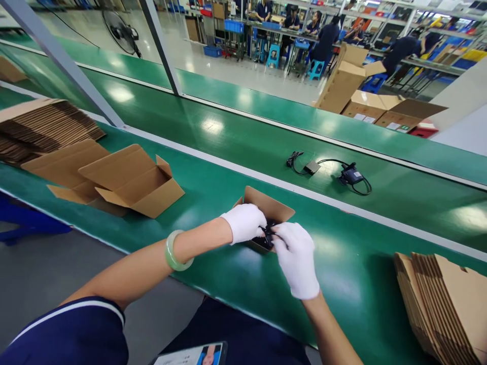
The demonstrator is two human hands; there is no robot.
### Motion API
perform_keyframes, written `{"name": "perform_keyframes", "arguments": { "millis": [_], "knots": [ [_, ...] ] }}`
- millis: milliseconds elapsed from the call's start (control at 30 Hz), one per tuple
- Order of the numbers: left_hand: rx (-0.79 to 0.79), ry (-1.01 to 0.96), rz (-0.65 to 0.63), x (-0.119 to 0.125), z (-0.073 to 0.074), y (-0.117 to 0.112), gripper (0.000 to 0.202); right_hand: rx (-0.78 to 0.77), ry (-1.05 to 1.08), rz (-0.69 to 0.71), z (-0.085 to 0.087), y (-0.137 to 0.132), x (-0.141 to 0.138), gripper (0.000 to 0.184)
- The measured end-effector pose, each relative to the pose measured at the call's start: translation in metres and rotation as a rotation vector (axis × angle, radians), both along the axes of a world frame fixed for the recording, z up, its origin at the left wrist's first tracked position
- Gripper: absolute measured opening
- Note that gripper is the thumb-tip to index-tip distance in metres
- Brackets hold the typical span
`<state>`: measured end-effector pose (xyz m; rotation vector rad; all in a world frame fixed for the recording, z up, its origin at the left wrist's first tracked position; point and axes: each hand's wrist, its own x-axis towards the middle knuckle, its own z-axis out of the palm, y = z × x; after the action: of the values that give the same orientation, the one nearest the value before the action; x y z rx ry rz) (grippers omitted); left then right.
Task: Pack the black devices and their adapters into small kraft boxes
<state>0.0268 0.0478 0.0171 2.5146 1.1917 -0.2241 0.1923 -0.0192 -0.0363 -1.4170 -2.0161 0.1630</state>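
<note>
On a green worktop [213,284], well to the left of the person's left hand, lies a stack of flattened cardboard boxes [49,129]. Nearer that hand, but still apart from it, two open brown boxes [158,195] overlap, flaps raised. Next comes the left arm, wearing a pale green bangle [176,251]; its white-gloved left hand [245,223] reaches over a small open box [269,204], fingertips pinched together on a black cord [268,232]. The cord is at the mouth of the small box, between the two hands; its finer details are hidden by the fingers. Just to the right, the right hand [299,258], also gloved in white, pinches the same cord between thumb and fingers. Beyond the right hand and to its right, across a white rail [304,190], a black device with cables [350,175] lies on a green strip. Farthest right of that hand, well apart and closer to the viewer, leans another stack of folded cardboard [441,299].
</note>
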Motion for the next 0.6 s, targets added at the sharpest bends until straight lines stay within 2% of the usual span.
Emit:
{"name": "perform_keyframes", "arguments": {
  "millis": [67, 100, 133, 200, 233, 300, 367, 500, 600],
  "knots": [
    [-0.004, 0.025, 0.005, 0.002, 0.001, -0.002, 0.017, -0.029, 0.366, -0.233, -0.018, -0.009, 0.008, 0.027],
    [-0.005, 0.036, 0.0, 0.002, 0.002, -0.003, 0.018, -0.124, 0.536, -0.306, -0.025, -0.011, 0.009, 0.034],
    [-0.001, 0.045, -0.007, 0.003, 0.003, -0.005, 0.019, -0.256, 0.684, -0.314, -0.03, -0.012, 0.007, 0.041],
    [0.018, 0.058, -0.022, 0.003, 0.003, -0.008, 0.022, -0.501, 0.897, -0.185, -0.036, -0.006, -0.001, 0.051],
    [0.032, 0.058, -0.033, 0.004, 0.003, -0.01, 0.023, -0.567, 0.956, -0.119, -0.036, -0.001, -0.008, 0.052],
    [0.063, 0.048, -0.06, 0.004, 0.0, -0.014, 0.023, -0.611, 0.991, -0.088, -0.033, 0.01, -0.021, 0.051],
    [0.091, 0.024, -0.084, 0.002, -0.002, -0.017, 0.024, -0.625, 0.986, -0.128, -0.031, 0.019, -0.03, 0.053],
    [0.11, -0.09, -0.101, -0.014, 0.003, -0.026, 0.023, -0.632, 0.98, -0.167, -0.03, 0.024, -0.034, 0.058],
    [0.207, -0.278, -0.025, -0.035, 0.01, -0.034, 0.019, -0.656, 0.985, -0.163, -0.031, 0.024, -0.031, 0.055]
  ]
}}
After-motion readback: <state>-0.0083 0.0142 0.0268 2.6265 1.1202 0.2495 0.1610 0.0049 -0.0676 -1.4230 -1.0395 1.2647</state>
